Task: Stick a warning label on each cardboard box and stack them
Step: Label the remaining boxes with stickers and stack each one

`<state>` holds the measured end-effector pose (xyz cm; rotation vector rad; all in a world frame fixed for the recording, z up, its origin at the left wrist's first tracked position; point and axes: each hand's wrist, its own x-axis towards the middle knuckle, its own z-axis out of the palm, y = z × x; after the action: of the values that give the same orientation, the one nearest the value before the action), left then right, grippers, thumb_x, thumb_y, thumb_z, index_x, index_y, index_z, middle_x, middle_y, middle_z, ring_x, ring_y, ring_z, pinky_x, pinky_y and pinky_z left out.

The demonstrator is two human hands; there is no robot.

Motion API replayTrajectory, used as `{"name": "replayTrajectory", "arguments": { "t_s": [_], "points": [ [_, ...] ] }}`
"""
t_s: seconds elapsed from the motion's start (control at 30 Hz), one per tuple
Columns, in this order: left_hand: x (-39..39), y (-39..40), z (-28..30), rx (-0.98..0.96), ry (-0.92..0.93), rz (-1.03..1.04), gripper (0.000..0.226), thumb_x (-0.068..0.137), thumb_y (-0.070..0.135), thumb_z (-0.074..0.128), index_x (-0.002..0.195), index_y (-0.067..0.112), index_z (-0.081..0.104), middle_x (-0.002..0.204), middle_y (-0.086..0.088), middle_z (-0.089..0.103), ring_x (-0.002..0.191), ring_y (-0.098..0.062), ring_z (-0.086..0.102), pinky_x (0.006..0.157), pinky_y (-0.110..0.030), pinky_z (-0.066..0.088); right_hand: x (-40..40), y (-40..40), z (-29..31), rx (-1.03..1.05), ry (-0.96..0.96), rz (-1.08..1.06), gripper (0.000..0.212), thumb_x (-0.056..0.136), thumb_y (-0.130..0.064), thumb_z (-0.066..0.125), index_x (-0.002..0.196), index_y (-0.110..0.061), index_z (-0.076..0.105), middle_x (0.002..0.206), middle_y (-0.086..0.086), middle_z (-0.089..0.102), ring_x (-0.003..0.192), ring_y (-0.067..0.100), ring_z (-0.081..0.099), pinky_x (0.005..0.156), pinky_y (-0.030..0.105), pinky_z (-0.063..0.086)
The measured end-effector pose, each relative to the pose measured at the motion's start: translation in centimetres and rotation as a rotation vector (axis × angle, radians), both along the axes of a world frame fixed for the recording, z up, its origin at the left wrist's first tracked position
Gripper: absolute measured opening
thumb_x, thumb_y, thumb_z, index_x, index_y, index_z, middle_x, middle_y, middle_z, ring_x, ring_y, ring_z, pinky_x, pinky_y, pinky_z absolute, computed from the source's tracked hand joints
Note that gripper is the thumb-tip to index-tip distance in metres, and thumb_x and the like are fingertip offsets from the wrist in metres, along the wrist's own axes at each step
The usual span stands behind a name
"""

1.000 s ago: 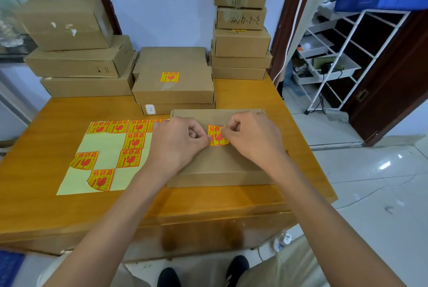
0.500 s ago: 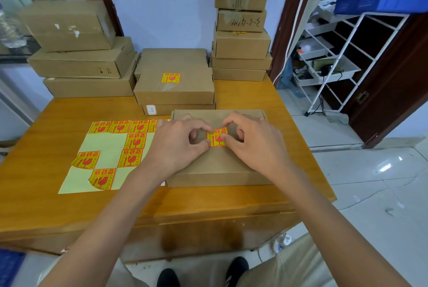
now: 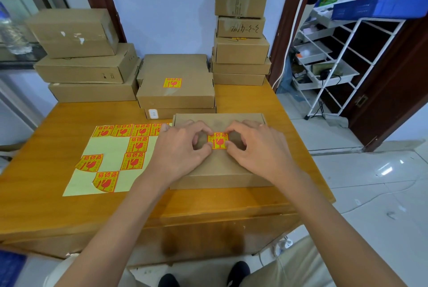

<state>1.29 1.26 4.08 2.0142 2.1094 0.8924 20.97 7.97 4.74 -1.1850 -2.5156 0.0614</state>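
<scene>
The warning label (image 3: 218, 140) now lies flat near the middle of the top of the flat cardboard box (image 3: 220, 166); a second ago it was held curled just above the lid. The left hand (image 3: 183, 150) and the right hand (image 3: 257, 147) have spread apart slightly, fingers curled, tips pressing the label's side edges (no longer pinching it). The box sits at the counter's (image 3: 46, 194) near edge, beside the sticker sheet (image 3: 111, 159). Behind it stands a labelled stack (image 3: 176, 87).
</scene>
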Motion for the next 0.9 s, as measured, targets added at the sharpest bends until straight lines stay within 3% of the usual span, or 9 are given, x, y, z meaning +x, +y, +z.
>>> {"name": "replayTrajectory", "arguments": {
  "t_s": [0.23, 0.43, 0.73, 0.9],
  "points": [
    [-0.07, 0.11, -0.09, 0.006, 0.018, -0.006, 0.021, 0.090, 0.049, 0.065, 0.109, 0.041, 0.065, 0.069, 0.011, 0.048, 0.070, -0.006, 0.051, 0.081, -0.038, 0.036, -0.03, 0.20, 0.37, -0.061, 0.016, -0.005, 0.024, 0.096, -0.054, 0.055, 0.114, -0.040, 0.063, 0.068, -0.019, 0.038, 0.062, -0.003, 0.035, 0.053, 0.025, 0.022],
    [-0.21, 0.20, -0.39, 0.030, 0.009, -0.009, 0.021, 0.091, 0.047, 0.065, 0.111, 0.040, 0.065, 0.067, 0.010, 0.050, 0.069, -0.007, 0.052, 0.082, -0.040, 0.040, 0.40, 0.31, 0.29, -0.114, 0.058, 0.020, 0.029, 0.093, -0.055, 0.057, 0.119, -0.043, 0.062, 0.070, -0.013, 0.047, 0.066, 0.001, 0.045, 0.053, 0.028, 0.028],
    [-0.26, 0.32, -0.56, 0.040, 0.034, -0.002, 0.021, 0.090, 0.048, 0.065, 0.110, 0.041, 0.067, 0.068, 0.011, 0.048, 0.070, -0.008, 0.051, 0.078, -0.037, 0.036, 0.25, 0.27, 0.06, -0.119, 0.048, 0.022, 0.025, 0.094, -0.054, 0.057, 0.115, -0.040, 0.060, 0.071, -0.018, 0.039, 0.064, -0.004, 0.036, 0.053, 0.026, 0.024],
    [-0.33, 0.36, -0.74, 0.045, 0.008, 0.007, 0.022, 0.091, 0.051, 0.063, 0.110, 0.040, 0.066, 0.066, 0.010, 0.050, 0.069, -0.007, 0.053, 0.080, -0.038, 0.038, 0.37, 0.50, -0.10, -0.146, 0.082, 0.032, 0.030, 0.093, -0.055, 0.057, 0.120, -0.042, 0.060, 0.072, -0.015, 0.046, 0.067, -0.001, 0.043, 0.055, 0.027, 0.028]
  ]
}}
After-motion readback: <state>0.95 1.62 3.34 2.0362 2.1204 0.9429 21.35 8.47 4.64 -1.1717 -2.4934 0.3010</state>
